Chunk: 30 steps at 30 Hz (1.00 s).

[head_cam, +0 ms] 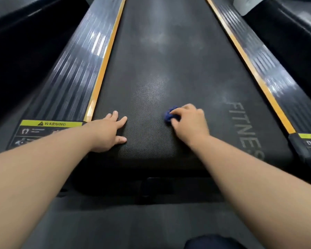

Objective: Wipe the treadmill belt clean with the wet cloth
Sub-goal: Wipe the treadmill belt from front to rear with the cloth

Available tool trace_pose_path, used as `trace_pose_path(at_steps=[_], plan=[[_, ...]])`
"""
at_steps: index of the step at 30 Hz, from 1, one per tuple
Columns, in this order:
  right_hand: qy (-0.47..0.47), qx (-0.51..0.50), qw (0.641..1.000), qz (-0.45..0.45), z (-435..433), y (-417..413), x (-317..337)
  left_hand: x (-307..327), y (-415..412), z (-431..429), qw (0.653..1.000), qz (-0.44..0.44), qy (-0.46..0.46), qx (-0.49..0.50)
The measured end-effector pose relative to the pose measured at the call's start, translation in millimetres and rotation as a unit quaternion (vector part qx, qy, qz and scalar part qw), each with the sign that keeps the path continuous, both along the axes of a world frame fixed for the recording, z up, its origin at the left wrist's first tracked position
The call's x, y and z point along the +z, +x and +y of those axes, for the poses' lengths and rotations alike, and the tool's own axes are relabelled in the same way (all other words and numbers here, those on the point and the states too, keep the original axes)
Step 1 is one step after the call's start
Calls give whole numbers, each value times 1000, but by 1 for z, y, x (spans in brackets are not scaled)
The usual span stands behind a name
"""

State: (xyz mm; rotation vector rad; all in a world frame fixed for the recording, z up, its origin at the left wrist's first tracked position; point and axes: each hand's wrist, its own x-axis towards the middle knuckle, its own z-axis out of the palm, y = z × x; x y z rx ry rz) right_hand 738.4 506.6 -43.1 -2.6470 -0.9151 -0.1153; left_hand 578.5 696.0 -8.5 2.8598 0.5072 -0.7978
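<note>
Working at the rear end of the treadmill belt (151, 97), viewed low, so I judge I am crouched behind it.

Right hand (189, 123): fingers (192, 109) curled down over the wet cloth (169, 116), which is bunched into a small blue wad. Only its left edge shows past my knuckles. The cloth is pressed onto the belt at roughly mid-width, just left of the FITNESS lettering (246, 126). Bunching it gives a firm pad to bear down on, probably better for scrubbing this textured surface than a flat sheet.

Left hand (106, 133): holds nothing. Fingers are straight and spread, palm flat on the belt well left of the cloth, just inside the orange strip (104, 65) and beside the warning label (50, 124). I take this as a brace. It carries my weight as I lean in, and may stop the belt sliding under the wiping strokes.

Beyond both hands, further up the belt, pale dusty patches (153, 39) show. Judgement: the work is at the near end, and most of the length is not yet wiped. The next strokes need a longer reach forward, or the belt drawn toward me.
</note>
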Motion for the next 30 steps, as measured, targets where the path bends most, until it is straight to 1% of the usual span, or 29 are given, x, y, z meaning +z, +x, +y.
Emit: trace_pose_path(at_steps=[1,2,3,5,6,8,9,11,12,13,14,16,18,19,20,21,23,25,26,27,28,29,30], plan=[[-10,-71,997,8,-16,25,2,0,1,-1,1000,1,-2,3],[-14,-121,992,17,-30,43,6,1,1,-2,1000,1,-2,4],[-14,-142,990,21,-35,50,7,1,2,-1,1000,1,-1,5],[0,-134,991,25,-25,38,3,3,1,-2,1000,3,-1,10],[17,-109,994,24,-16,23,1,4,1,-3,1000,5,0,16],[61,-20,998,21,5,-15,-1,7,3,-5,1000,11,-1,26],[77,46,996,24,12,-35,-2,9,4,-6,999,13,-2,35],[72,173,981,38,14,-61,-3,12,6,-8,999,18,5,50],[68,206,975,43,9,-58,0,14,7,-9,998,21,7,56],[67,201,976,44,2,-45,0,16,8,-11,998,21,3,62],[63,167,983,40,-5,-25,1,17,8,-12,997,22,-2,70],[51,40,998,26,-21,27,2,15,8,-10,997,19,-4,78],[49,-79,995,19,-34,64,2,13,8,-5,997,2,1,78],[48,-105,993,13,-29,65,0,13,7,-3,997,-7,9,76],[42,-106,993,10,-18,53,0,13,7,-2,997,-12,18,71],[46,-79,996,0,-5,33,-4,13,7,-3,997,-11,24,66],[103,42,994,-15,25,-19,-9,11,8,-2,998,-13,29,49],[101,189,977,8,34,-51,-12,11,12,1,999,-17,23,37],[90,239,967,19,33,-45,-10,11,14,4,999,-14,16,34],[79,254,964,13,29,-28,-8,11,17,7,1000,-10,11,27],[67,233,970,0,24,-8,-6,11,20,11,1000,-3,10,20],[63,176,982,-20,18,16,-8,10,23,14,1000,5,11,13],[55,95,993,-37,10,41,-9,9,25,17,1000,15,12,10]])
